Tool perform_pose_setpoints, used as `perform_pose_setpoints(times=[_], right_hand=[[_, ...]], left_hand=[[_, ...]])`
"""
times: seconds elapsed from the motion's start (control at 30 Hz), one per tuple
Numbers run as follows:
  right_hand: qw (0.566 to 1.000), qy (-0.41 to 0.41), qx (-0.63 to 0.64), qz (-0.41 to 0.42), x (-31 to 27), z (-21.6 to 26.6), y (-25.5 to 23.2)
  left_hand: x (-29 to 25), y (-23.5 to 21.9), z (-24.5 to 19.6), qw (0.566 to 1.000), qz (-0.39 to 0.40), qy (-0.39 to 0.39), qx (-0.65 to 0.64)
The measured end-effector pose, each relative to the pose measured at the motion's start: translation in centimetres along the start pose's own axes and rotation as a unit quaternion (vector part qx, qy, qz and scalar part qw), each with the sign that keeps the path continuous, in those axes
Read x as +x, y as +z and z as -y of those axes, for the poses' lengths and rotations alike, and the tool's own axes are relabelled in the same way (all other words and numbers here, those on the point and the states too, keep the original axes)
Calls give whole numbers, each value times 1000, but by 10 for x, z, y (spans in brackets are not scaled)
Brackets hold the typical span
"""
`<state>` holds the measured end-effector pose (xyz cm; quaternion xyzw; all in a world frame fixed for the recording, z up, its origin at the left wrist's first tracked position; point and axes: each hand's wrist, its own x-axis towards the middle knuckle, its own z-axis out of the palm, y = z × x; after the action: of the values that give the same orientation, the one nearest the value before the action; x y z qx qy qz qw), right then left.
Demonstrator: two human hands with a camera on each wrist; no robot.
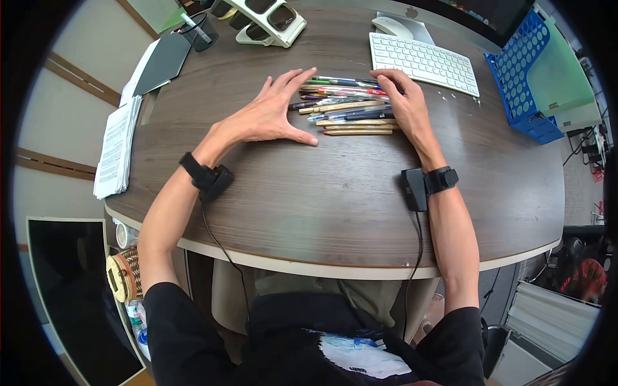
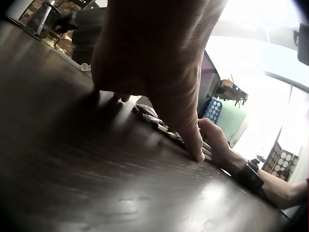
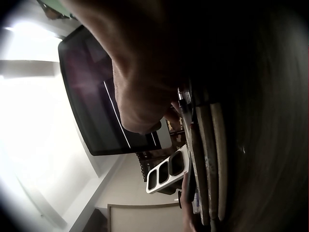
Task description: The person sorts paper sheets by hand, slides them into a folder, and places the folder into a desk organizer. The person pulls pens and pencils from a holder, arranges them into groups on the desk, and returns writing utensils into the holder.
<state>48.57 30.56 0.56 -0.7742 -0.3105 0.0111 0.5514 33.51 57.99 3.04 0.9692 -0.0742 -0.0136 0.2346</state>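
Observation:
A bundle of pens and pencils (image 1: 351, 117) lies side by side on the brown desk. My left hand (image 1: 273, 110) is at their left ends, thumb spread wide from straight fingers, its palm facing the bundle. In the left wrist view the left thumb's tip is low by the desk surface. At the right ends rests my right hand (image 1: 409, 108), fingers loosely bent and overlapping the tips. Wooden pencils (image 3: 210, 164) run lengthwise below the right hand (image 3: 145, 92) in the right wrist view. The right fingertips are partly hidden there.
Beyond the right hand sit a white keyboard (image 1: 425, 61) and a mouse (image 1: 393, 27). A blue perforated file holder (image 1: 521, 77) stands at right. A white organizer (image 1: 273, 24) and mesh pen cup (image 1: 201, 35) are at the back left, papers (image 1: 119, 151) at the left edge.

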Motion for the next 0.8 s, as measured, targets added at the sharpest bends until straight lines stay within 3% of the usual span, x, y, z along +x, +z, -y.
perform_pose_setpoints(times=[0.2, 0.37, 0.43, 0.5, 0.53, 0.63, 0.7, 0.77, 0.8], right_hand=[[993, 12, 15, 119, -8, 24, 1], [983, 37, 70, 168, -6, 28, 2], [966, 63, 210, 137, -3, 16, 3], [971, 70, 181, 141, -2, 20, 3], [978, 77, 130, 146, -4, 26, 5], [983, 80, 28, 160, -9, 42, 15], [979, 22, -116, 166, -13, 47, 24], [973, 12, -146, 178, -14, 47, 24], [967, -2, -170, 187, -15, 49, 25]], left_hand=[[10, 8, -1, 999, -15, 47, -12], [12, 15, 11, 995, -43, 87, -11], [10, 7, 13, 995, -46, 81, -32], [4, -11, 12, 988, 35, 17, -152], [4, -10, 19, 987, 33, 20, -156], [4, -8, 40, 960, -24, 23, -277], [1, -8, 49, 876, -46, -12, -480], [1, -9, 60, 864, -63, -16, -499], [4, -4, 70, 819, -76, -1, -568]])
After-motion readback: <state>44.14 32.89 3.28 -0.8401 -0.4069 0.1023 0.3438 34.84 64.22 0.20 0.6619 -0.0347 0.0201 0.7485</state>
